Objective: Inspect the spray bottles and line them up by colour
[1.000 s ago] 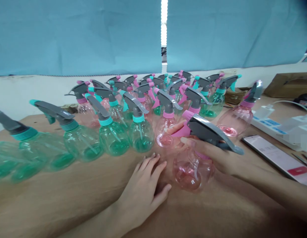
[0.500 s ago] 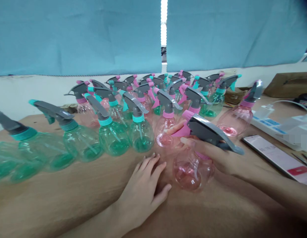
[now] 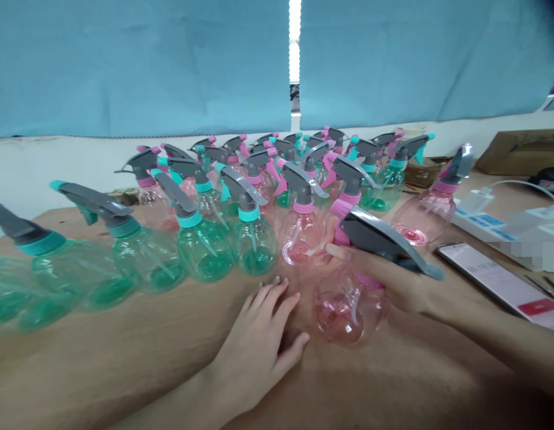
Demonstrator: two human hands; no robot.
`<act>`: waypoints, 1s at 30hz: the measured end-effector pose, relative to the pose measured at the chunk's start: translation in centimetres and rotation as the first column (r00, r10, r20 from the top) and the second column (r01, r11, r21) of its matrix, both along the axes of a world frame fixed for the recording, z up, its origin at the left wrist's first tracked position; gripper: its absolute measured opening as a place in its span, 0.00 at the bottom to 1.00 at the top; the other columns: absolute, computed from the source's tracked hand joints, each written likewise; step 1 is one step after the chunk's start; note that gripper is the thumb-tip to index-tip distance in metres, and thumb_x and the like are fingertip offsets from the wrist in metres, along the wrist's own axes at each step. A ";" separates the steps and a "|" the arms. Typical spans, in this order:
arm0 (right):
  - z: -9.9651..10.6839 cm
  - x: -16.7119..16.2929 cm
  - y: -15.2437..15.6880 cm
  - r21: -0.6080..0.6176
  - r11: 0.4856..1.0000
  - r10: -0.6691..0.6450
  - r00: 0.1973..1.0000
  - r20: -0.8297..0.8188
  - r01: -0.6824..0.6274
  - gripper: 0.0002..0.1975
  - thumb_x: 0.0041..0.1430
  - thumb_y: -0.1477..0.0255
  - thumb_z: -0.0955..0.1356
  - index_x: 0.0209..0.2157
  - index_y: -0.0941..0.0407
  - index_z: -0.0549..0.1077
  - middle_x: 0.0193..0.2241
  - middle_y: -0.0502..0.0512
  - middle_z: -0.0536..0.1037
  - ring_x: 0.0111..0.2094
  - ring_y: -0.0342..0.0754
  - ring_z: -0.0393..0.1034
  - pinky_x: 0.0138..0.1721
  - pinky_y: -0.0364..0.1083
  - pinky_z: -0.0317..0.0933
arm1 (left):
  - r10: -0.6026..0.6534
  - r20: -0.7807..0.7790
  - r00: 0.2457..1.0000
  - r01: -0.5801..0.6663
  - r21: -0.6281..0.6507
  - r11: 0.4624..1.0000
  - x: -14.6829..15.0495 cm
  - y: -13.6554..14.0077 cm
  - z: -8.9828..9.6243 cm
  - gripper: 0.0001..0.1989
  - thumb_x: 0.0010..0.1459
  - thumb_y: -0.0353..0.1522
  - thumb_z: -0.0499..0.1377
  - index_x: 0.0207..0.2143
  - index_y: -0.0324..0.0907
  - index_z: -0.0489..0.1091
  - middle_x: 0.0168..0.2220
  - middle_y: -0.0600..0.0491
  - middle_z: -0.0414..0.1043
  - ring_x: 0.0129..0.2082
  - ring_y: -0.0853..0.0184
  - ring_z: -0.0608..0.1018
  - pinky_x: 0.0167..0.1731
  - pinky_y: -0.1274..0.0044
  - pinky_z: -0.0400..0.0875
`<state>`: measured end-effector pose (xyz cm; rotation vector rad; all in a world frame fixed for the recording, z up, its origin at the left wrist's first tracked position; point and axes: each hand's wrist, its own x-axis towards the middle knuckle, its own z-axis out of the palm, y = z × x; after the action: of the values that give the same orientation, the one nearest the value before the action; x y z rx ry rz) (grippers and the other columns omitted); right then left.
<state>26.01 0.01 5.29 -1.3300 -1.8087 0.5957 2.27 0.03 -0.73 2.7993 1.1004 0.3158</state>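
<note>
My right hand (image 3: 384, 272) is closed around the neck and trigger of a pink spray bottle (image 3: 344, 310) with a grey and pink spray head. That bottle stands on the wooden table (image 3: 178, 370), and its trigger is pressed in towards the neck, partly covered by my fingers. My left hand (image 3: 263, 334) lies flat on the table to the left of the bottle, fingers spread, with nothing in it. Just beyond my hands are another pink spray bottle (image 3: 301, 230) and a green spray bottle (image 3: 255, 242), both upright.
More green bottles (image 3: 156, 263) line the left side, and several pink and green ones crowd behind. At the right lie a phone (image 3: 496, 280) and a white power strip (image 3: 483, 224); another pink bottle (image 3: 427, 212) stands near them. A brown box (image 3: 519, 155) is behind.
The fingers of my right hand have drawn the pink trigger back towards the bottle's neck. My left hand has stayed in place.
</note>
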 end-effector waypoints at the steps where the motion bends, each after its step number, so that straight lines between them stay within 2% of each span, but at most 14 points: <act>1: 0.1 0.0 0.0 -0.009 1.000 -0.023 1.000 0.013 0.023 0.13 0.57 0.57 0.66 0.25 0.50 0.68 0.17 0.46 0.60 0.18 0.43 0.54 0.20 0.45 0.49 | 0.002 0.003 1.000 -0.002 0.001 1.000 0.0 0.0 0.0 0.22 0.62 0.37 0.57 0.56 0.37 0.62 0.60 0.40 0.59 0.60 0.51 0.61 0.54 0.57 0.61; 4: 0.0 -0.2 0.0 -0.040 0.997 -0.073 0.997 -0.001 0.073 0.15 0.56 0.55 0.65 0.25 0.51 0.69 0.17 0.46 0.62 0.20 0.44 0.58 0.21 0.45 0.52 | 0.002 0.017 1.000 -0.002 0.005 1.000 -0.1 0.0 -0.1 0.22 0.62 0.37 0.57 0.56 0.38 0.62 0.60 0.41 0.59 0.60 0.52 0.62 0.55 0.58 0.61; 7: -0.3 -0.7 0.1 -0.044 0.994 -0.103 0.990 -0.096 0.099 0.16 0.55 0.54 0.66 0.24 0.51 0.68 0.19 0.48 0.65 0.23 0.46 0.62 0.23 0.46 0.56 | -0.003 0.029 1.000 0.003 0.009 1.000 -0.1 0.0 -0.1 0.22 0.62 0.37 0.57 0.56 0.39 0.62 0.60 0.42 0.60 0.60 0.52 0.62 0.55 0.59 0.61; 11: -0.3 -1.4 0.3 -0.072 0.997 -0.043 0.977 -0.209 0.029 0.17 0.55 0.54 0.66 0.23 0.52 0.66 0.21 0.49 0.68 0.25 0.46 0.65 0.23 0.46 0.57 | 0.000 0.030 1.000 0.000 0.014 1.000 -0.1 0.1 -0.1 0.21 0.62 0.37 0.57 0.55 0.39 0.63 0.60 0.42 0.60 0.59 0.52 0.62 0.54 0.59 0.62; 14: 0.2 -1.5 0.3 -0.089 0.996 -0.044 0.984 -0.171 0.029 0.17 0.55 0.56 0.67 0.21 0.52 0.64 0.19 0.48 0.66 0.22 0.45 0.62 0.21 0.45 0.55 | 0.001 0.024 1.000 -0.001 0.019 1.000 -0.1 0.1 -0.1 0.22 0.62 0.37 0.56 0.56 0.39 0.62 0.60 0.41 0.60 0.59 0.52 0.62 0.54 0.58 0.62; 17: 1.1 -1.6 0.0 -0.010 0.997 -0.080 0.989 -0.126 0.079 0.16 0.54 0.58 0.68 0.20 0.52 0.63 0.17 0.46 0.63 0.19 0.43 0.58 0.20 0.45 0.51 | -0.003 0.022 1.000 0.003 0.017 1.000 -0.1 0.0 -0.1 0.22 0.62 0.37 0.56 0.56 0.38 0.62 0.59 0.41 0.60 0.59 0.52 0.62 0.54 0.58 0.62; 21: 2.0 -1.9 -0.3 0.056 0.998 0.017 0.990 -0.141 -0.009 0.17 0.55 0.64 0.68 0.19 0.53 0.59 0.16 0.44 0.56 0.17 0.40 0.51 0.17 0.43 0.47 | -0.008 0.024 1.000 0.007 0.014 1.000 -0.1 0.0 -0.1 0.22 0.62 0.37 0.56 0.57 0.38 0.62 0.60 0.41 0.60 0.59 0.51 0.62 0.54 0.57 0.62; 25: 2.0 -1.9 -0.2 0.053 0.998 0.045 0.987 -0.157 -0.037 0.15 0.56 0.65 0.68 0.21 0.52 0.61 0.16 0.43 0.60 0.17 0.39 0.54 0.17 0.42 0.48 | 0.001 0.027 1.000 -0.001 0.014 1.000 -0.1 0.0 -0.1 0.22 0.62 0.37 0.56 0.57 0.38 0.62 0.60 0.41 0.60 0.59 0.51 0.62 0.54 0.58 0.61; 28: 1.8 -1.8 -0.2 0.032 0.999 0.018 0.988 -0.150 -0.013 0.14 0.56 0.64 0.68 0.22 0.52 0.62 0.18 0.44 0.64 0.19 0.40 0.58 0.18 0.43 0.51 | -0.001 0.036 0.999 0.001 0.011 1.000 -0.1 0.1 -0.1 0.22 0.62 0.37 0.57 0.56 0.39 0.62 0.60 0.42 0.60 0.59 0.52 0.62 0.54 0.58 0.61; 30: 1.7 -1.7 -0.2 0.032 0.999 -0.033 0.993 -0.111 0.037 0.15 0.56 0.62 0.68 0.21 0.53 0.62 0.17 0.44 0.63 0.18 0.40 0.56 0.18 0.43 0.49 | -0.003 0.040 0.999 0.003 0.012 1.000 -0.1 0.1 0.0 0.22 0.62 0.37 0.57 0.56 0.39 0.62 0.60 0.42 0.60 0.59 0.52 0.62 0.54 0.58 0.62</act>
<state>24.28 -0.24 7.01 -1.2786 -1.6960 0.6058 2.19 0.12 -0.75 2.7915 1.0891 0.3776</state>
